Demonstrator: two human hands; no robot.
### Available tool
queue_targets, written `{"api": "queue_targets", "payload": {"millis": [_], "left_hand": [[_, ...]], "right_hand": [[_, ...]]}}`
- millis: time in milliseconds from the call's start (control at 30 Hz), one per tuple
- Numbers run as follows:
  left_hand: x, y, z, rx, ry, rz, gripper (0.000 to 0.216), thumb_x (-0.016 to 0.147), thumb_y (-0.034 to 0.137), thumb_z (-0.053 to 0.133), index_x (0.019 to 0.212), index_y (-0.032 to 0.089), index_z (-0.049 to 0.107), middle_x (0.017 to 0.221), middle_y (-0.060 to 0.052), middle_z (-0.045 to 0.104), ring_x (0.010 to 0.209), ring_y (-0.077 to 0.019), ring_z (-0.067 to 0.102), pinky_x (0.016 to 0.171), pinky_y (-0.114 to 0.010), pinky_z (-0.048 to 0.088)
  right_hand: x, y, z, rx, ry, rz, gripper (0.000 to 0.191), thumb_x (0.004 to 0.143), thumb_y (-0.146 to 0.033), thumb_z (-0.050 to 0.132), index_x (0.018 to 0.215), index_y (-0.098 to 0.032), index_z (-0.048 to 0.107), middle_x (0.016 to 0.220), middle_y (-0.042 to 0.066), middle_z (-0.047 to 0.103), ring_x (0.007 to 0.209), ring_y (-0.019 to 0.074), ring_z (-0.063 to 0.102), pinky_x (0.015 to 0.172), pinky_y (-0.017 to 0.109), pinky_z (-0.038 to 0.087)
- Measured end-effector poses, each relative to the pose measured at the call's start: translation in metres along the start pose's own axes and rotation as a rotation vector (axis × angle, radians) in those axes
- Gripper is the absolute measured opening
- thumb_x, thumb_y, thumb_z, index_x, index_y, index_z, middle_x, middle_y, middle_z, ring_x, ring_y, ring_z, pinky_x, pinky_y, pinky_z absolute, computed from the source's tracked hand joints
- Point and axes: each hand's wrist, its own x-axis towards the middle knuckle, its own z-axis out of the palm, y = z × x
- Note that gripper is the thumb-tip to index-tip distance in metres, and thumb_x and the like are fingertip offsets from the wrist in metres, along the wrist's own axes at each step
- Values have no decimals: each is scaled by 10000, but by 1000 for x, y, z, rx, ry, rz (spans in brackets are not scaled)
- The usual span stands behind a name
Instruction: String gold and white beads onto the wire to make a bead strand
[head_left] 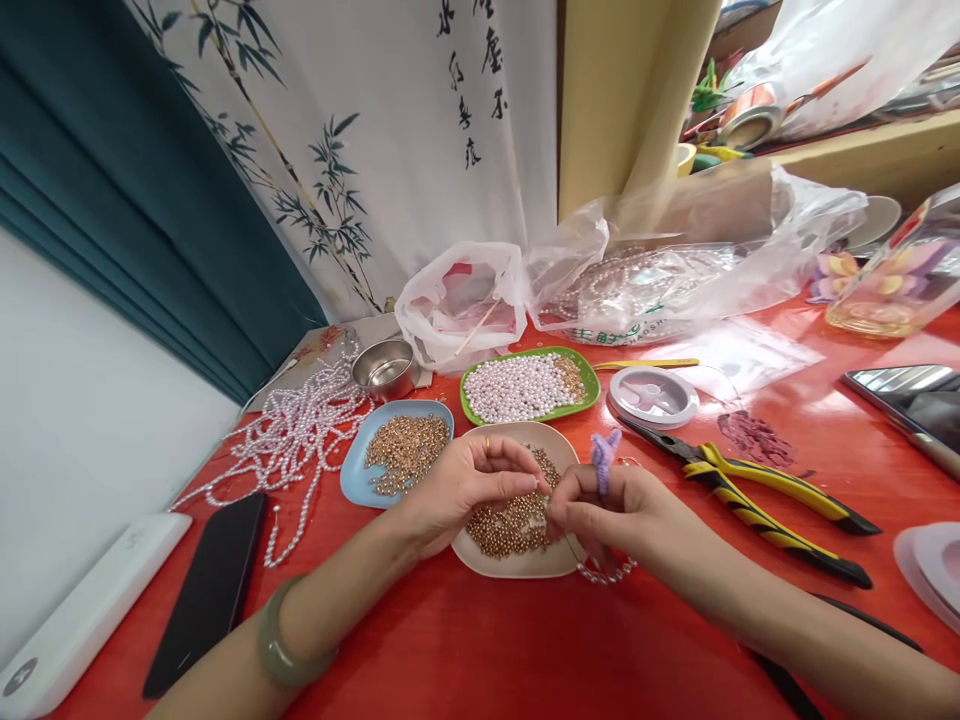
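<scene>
Over a cream plate (487, 567) of gold beads, my two hands meet with their fingertips close together. My left hand (487, 482) is closed in a pinch; whatever sits between thumb and fingers is too small to make out. My right hand (604, 507), a purple knitted ring on one finger, is closed on a thin strand of beads (606, 575) that hangs below it in a loop of pinkish pearls. Behind my left hand lies a blue plate (352, 470) with more gold beads. A green tray (592, 392) of white pearls and some gold beads stands beyond.
Pearl strings (300, 430) spread at left near a metal bowl (385, 368) and a dark phone (206, 595). Yellow-black pliers (750, 490), a white spool (654, 397) and tweezers (652, 364) lie at right. Plastic bags (675, 270) stand behind.
</scene>
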Motion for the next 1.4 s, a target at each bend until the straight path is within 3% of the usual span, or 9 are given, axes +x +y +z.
{"api": "queue_targets", "payload": {"millis": [233,667,833,1033,1200,1300,1400], "left_hand": [[-3,2,1,74,-23,72,91,625,180,658,677,128,604,704,-22,602,664,-111,537,647,-249,406],[-7,13,13,355,33,169,111,664,243,621,659,145,567,654,-7,545,609,-104,476,572,-229,373],[-11,17,18,280,85,206,133,656,252,637,623,149,559,624,5,527,603,-99,458,562,-218,355],[-11,18,21,235,84,238,109,660,249,645,635,161,585,632,8,548,601,-93,463,573,-213,358],[-12,17,22,299,81,192,156,730,292,571,826,175,611,806,-34,600,662,-111,507,569,-217,388],[-14,18,29,373,-29,190,153,726,293,576,768,159,636,793,-54,618,745,-149,544,680,-271,419],[-11,20,40,400,-22,252,113,663,265,640,701,159,648,757,-45,612,758,-163,547,708,-286,417]], "right_hand": [[1,4,-2,10,-24,-37,212,718,-336,566,643,-146,512,402,-75,422,364,43,342,376,178,239],[-3,-2,0,-85,-34,-117,134,724,-272,560,674,-149,542,467,-55,458,412,63,384,402,194,277],[-8,-9,-6,-314,50,-243,156,714,-232,597,844,-146,602,494,-53,451,453,77,393,416,203,271],[-10,-16,-8,-282,31,-338,103,757,-232,550,696,-155,581,598,-18,516,557,98,450,517,233,355],[-16,-24,-11,-296,117,-459,108,774,-226,537,694,-167,578,677,6,552,655,127,497,610,267,397],[-19,-28,-14,-289,176,-541,110,785,-227,524,693,-177,557,674,2,535,661,129,495,606,270,398],[-22,-32,-17,-291,189,-590,113,784,-211,522,677,-184,548,666,-5,518,666,129,493,611,273,394]]}}
